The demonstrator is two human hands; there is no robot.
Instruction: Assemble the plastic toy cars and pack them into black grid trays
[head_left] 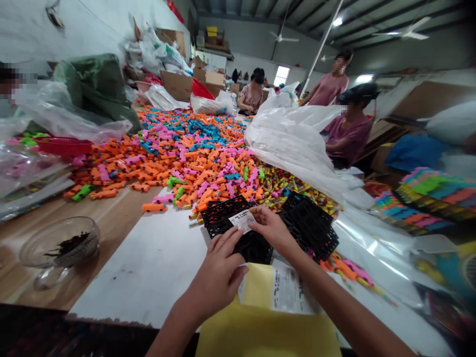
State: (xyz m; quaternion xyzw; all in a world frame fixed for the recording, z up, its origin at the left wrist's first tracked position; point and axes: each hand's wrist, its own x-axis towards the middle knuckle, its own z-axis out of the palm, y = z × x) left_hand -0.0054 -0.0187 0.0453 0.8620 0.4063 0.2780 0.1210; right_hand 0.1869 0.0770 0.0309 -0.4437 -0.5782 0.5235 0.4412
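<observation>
A small white printed label (pixel 241 220) lies over a stack of black plastic grid trays (pixel 256 248). My right hand (pixel 270 227) pinches the label's right edge between thumb and fingers. My left hand (pixel 222 265) is at the label's lower left, fingers stretched out and their tips touching its edge. Below the hands is a yellow sheet (pixel 256 285) with white printed labels (pixel 290 290) on its right part. A second black grid stack (pixel 310 225) sits to the right of my right hand.
Orange, pink, blue and green toy pieces (pixel 201 173) heap across the table. A glass bowl (pixel 61 243) with dark bits stands at left, beside a white board (pixel 148 267). Clear plastic (pixel 372 253) lies at right. Several people are around the table, one (pixel 349 131) at right.
</observation>
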